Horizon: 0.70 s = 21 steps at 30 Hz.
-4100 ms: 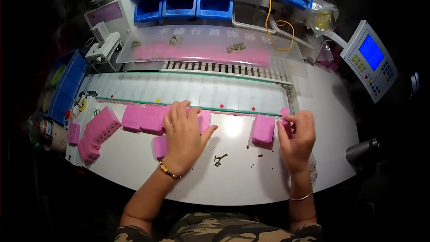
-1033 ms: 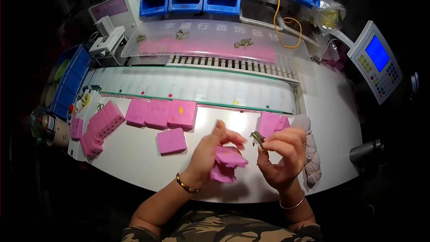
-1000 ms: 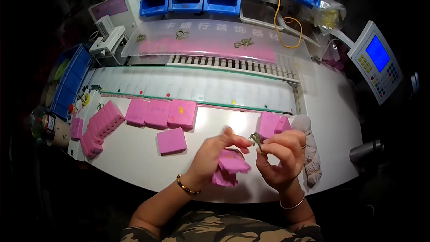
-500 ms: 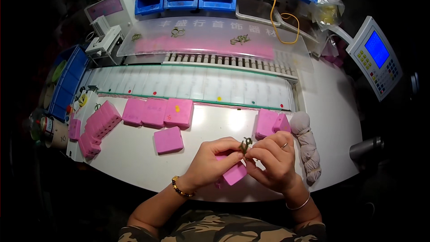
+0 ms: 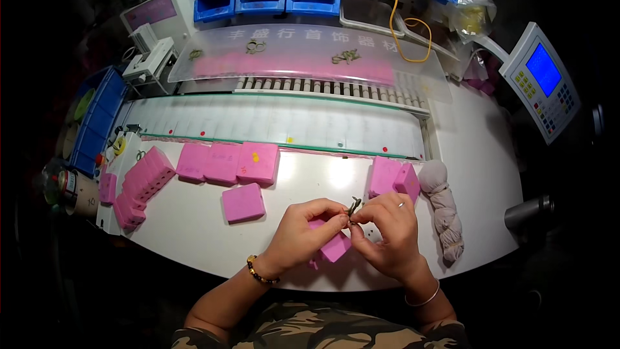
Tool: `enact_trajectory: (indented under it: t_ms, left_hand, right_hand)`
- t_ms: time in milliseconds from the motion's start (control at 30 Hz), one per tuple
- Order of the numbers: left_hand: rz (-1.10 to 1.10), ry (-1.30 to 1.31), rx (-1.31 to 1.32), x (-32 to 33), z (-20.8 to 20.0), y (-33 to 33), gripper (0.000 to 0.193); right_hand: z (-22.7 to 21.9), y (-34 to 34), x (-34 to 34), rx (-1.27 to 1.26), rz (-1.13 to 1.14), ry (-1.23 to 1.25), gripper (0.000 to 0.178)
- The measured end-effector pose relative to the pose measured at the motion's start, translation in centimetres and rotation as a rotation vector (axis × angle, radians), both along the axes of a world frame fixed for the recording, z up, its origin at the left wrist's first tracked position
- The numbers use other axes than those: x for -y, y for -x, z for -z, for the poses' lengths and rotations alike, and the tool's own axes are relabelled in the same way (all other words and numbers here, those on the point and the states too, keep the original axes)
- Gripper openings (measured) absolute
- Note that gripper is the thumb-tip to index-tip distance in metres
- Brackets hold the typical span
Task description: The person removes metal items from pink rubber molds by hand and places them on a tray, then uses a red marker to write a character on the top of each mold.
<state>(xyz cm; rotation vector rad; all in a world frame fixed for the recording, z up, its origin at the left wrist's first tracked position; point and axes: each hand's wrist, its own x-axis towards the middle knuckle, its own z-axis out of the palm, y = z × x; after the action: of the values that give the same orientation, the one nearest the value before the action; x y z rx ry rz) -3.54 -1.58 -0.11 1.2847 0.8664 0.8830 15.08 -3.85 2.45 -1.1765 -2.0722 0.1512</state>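
My left hand (image 5: 309,232) is closed around a pink rubber mould block (image 5: 336,247), which shows below the thumb and between the fingers. A small dark green branched piece (image 5: 354,205), like a wax casting, stands up at my fingertips. My right hand (image 5: 389,229) meets the left there, its thumb and forefinger pinching the lower end of that piece. Where the green piece meets the block is hidden by my fingers. Another pink block (image 5: 244,203) lies alone to the left of my hands.
Pink blocks (image 5: 227,161) line the belt's near edge, with more (image 5: 143,178) at left and two (image 5: 386,178) at right. A grey cloth bundle (image 5: 442,210) lies right. Beyond run a belt (image 5: 271,119) and a translucent cover (image 5: 290,58) bearing green pieces. A control panel (image 5: 541,84) stands right.
My right hand has shifted slightly left and down, and the green piece has tilted a little. The coloured dots on the belt have moved left.
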Motion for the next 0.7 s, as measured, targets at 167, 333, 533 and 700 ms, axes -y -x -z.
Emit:
enact_trajectory:
  t_ms: [167,333,533,700]
  left_hand:
    - [0.001,0.136,0.033,-0.1,0.0,0.1,0.021]
    - [0.007,0.345,0.167,-0.1,0.3,0.1,0.019]
    - [0.039,0.444,0.254,-0.1,0.3,-0.1,0.015]
    - [0.029,0.497,0.29,0.2,0.0,-0.4,0.014]
  right_hand:
    - [-0.1,-0.7,0.1,-0.058,0.101,0.147,0.016]
    - [0.3,-1.0,-0.1,-0.165,0.184,0.175,0.02]
    - [0.2,-0.2,0.1,-0.405,0.078,0.293,0.03]
    - [0.2,0.3,0.2,-0.514,0.044,0.4,0.028]
